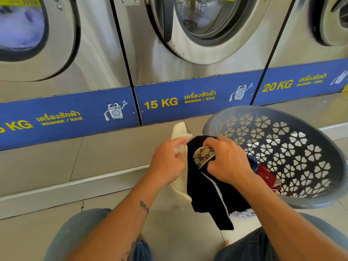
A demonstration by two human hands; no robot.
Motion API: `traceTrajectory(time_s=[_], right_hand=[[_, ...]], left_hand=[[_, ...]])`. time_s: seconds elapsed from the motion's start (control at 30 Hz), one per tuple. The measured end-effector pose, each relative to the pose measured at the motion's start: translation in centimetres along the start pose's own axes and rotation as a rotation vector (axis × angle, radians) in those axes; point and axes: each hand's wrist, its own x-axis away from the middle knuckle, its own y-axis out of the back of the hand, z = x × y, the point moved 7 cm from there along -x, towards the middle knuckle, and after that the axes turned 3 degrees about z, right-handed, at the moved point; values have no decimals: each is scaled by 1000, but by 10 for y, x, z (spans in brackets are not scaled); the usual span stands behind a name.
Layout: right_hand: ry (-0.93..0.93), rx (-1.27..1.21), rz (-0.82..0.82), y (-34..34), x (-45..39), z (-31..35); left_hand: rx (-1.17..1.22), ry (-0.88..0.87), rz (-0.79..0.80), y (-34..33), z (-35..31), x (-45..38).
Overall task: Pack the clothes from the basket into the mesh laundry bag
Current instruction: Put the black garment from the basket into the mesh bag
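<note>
Our left hand point(167, 162) pinches the mesh laundry bag point(180, 132) rim while our right hand point(227, 162) grips the soft, limp black garment point(205, 194) near its collar, best bunched there.

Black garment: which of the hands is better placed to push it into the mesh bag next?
Right hand: it already grips the black garment, while the left hand pinches the mesh bag by its edge.

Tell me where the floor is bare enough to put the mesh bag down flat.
Bare floor tiles lie left of the left hand, below the blue washer panel. It is crowded at the right: the grey basket and the black garment fill that side.
</note>
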Motion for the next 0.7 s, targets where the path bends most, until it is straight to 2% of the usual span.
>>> traceTrajectory(time_s=[0.2,0.37,0.43,0.57,0.7], right_hand=[[98,-194,-173,24,3,25],[-83,-612,-234,20,4,25],[-59,-709,-241,16,7,33],[95,-809,-109,-1,6,58],[154,-751,91,-35,4,75]], left_hand=[[96,-47,-65,13,-9,2],[233,-32,-126,28,-10,2],[298,-56,-138,36,-13,5],[437,-28,-212,59,-4,8],[572,75,-208,63,11,10]])
